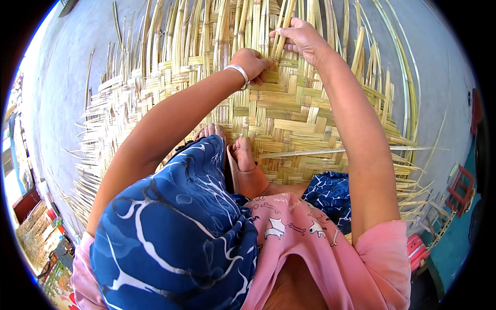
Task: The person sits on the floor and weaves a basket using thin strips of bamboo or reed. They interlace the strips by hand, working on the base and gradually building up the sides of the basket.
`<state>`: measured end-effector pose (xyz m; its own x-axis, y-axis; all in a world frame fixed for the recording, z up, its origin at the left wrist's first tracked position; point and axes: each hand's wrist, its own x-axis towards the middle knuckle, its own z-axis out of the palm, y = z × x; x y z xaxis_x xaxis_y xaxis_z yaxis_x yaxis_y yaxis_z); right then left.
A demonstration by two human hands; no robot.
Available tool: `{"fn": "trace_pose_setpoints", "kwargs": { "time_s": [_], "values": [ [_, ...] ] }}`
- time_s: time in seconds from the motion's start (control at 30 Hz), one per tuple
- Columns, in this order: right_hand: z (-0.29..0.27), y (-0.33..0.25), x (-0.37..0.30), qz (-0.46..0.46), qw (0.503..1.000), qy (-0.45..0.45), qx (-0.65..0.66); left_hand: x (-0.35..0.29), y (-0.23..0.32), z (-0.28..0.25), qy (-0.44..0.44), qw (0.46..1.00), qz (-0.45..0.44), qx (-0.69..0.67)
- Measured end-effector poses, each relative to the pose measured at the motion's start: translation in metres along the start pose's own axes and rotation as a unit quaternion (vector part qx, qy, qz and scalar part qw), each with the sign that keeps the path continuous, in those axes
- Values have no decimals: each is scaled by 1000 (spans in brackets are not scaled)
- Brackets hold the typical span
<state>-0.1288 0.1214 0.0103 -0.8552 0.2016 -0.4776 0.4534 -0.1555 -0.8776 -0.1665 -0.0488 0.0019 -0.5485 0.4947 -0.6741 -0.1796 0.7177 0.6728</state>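
Note:
A half-woven mat of split bamboo (294, 124) lies on the ground beneath me, its long loose strips fanning out at the far side. My right hand (302, 39) pinches an upright bamboo strip (285, 26) between thumb and fingers, at the far edge of the weave. Just left of it and nearer, my left hand (250, 66), with a silver bracelet (238, 71) at the wrist, rests on the weave. Its fingers are curled down against the strips; what lies between them is hidden.
My sandalled foot (243, 155) stands on the mat. A loose flat strip (330, 152) lies across the weave beside it. Long strips (405, 62) lie on the grey floor (439, 67) at right. A red chair-like object (460, 191) is farther right; household clutter (41, 237) sits at left.

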Motion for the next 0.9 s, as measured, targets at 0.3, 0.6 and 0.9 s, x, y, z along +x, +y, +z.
{"fn": "trace_pose_setpoints", "kwargs": {
  "time_s": [0.3, 0.6, 0.9],
  "values": [
    [0, 10, 8, -58, 979, 53, -187, 10, 3, 10, 11, 1000, -25, -7],
    [47, 4, -76, -213, 940, 137, -227, 28, -1, 15, 35, 993, -113, 11],
    [4, 22, -25, -140, 982, 116, -46, 11, -15, -1, -53, 995, 17, -81]
  ]
}}
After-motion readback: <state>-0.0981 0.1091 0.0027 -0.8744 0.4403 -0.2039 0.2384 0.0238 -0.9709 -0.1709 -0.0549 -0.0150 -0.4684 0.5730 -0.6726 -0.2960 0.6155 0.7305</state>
